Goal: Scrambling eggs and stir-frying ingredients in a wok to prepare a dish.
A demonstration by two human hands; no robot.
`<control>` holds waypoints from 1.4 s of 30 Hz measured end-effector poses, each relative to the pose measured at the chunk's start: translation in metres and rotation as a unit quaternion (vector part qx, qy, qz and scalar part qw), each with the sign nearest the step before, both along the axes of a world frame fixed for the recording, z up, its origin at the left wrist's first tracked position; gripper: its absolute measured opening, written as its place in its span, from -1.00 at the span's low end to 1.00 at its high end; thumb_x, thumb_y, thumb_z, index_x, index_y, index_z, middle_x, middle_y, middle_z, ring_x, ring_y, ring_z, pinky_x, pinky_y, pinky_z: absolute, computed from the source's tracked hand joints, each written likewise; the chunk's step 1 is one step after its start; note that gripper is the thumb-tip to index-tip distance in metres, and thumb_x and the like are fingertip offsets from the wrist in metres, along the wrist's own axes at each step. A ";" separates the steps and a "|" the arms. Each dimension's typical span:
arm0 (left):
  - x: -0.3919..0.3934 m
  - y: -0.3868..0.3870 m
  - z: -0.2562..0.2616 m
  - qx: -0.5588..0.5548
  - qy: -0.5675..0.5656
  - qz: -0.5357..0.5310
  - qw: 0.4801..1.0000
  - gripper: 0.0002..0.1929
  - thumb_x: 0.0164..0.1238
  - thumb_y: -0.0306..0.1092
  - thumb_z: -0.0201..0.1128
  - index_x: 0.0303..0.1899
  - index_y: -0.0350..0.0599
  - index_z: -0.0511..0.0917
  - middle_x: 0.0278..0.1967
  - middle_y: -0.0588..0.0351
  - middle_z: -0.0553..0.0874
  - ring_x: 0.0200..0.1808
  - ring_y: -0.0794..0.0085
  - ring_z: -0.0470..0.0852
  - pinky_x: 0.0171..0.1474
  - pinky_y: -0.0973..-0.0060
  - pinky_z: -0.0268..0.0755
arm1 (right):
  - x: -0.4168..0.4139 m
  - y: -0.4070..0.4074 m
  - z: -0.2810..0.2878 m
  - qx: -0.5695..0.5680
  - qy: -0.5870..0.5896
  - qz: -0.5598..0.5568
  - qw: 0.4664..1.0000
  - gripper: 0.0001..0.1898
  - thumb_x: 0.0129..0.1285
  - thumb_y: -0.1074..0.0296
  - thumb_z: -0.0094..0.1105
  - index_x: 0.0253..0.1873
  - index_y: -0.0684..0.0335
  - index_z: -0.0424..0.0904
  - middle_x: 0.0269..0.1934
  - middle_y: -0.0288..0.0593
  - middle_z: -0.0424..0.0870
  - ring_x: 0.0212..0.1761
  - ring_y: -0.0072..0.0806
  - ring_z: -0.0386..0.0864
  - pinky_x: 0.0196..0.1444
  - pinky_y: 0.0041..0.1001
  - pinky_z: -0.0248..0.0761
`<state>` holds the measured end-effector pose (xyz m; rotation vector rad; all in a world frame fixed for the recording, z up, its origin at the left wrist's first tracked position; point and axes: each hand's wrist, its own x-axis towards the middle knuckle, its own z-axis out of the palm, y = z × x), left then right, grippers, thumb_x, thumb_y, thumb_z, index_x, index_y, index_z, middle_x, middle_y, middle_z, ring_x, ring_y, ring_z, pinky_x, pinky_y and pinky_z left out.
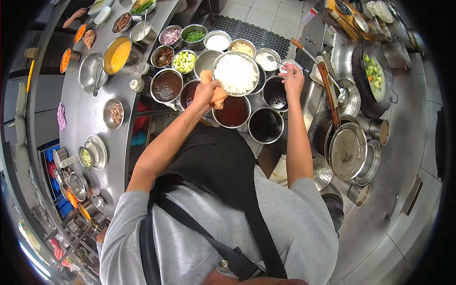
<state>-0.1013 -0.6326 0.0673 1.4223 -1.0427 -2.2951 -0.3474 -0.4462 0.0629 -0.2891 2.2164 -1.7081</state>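
My left hand (207,93) grips the near-left rim of a steel bowl through a folded orange cloth (218,98). White cooked rice (236,73) fills that bowl, which is held above several round steel containers. My right hand (294,81) is at the right end of the container cluster, fingers bent. Its fingertips are at the handle end of a metal spoon (272,59) that rests in a container of white granules (265,57); whether they grip it is unclear. Below that hand stands a pot of dark liquid (275,93), and a small white-filled container (293,67) is partly hidden behind the fingers.
Containers of brown sauce (166,85), red liquid (232,113), diced green vegetable (184,62) and chopped onion (171,35) surround the rice bowl. At right, a wok (372,80) holds vegetables in liquid beside ladles and strainers (347,153). A steel counter (89,146) runs along the left; another person's hand (79,13) shows beyond.
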 end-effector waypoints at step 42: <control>0.142 -0.017 0.009 0.009 -0.020 0.082 0.996 -0.63 0.18 -0.52 0.25 0.04 -0.45 0.53 -0.14 -0.05 0.73 -0.17 0.27 0.76 -0.09 0.39 0.66 | 0.016 -0.115 -0.053 0.046 -0.009 0.126 0.991 -0.68 0.50 0.33 -0.08 0.07 0.43 0.61 -0.13 0.01 0.76 -0.37 -0.39 0.75 -0.44 -0.52 0.51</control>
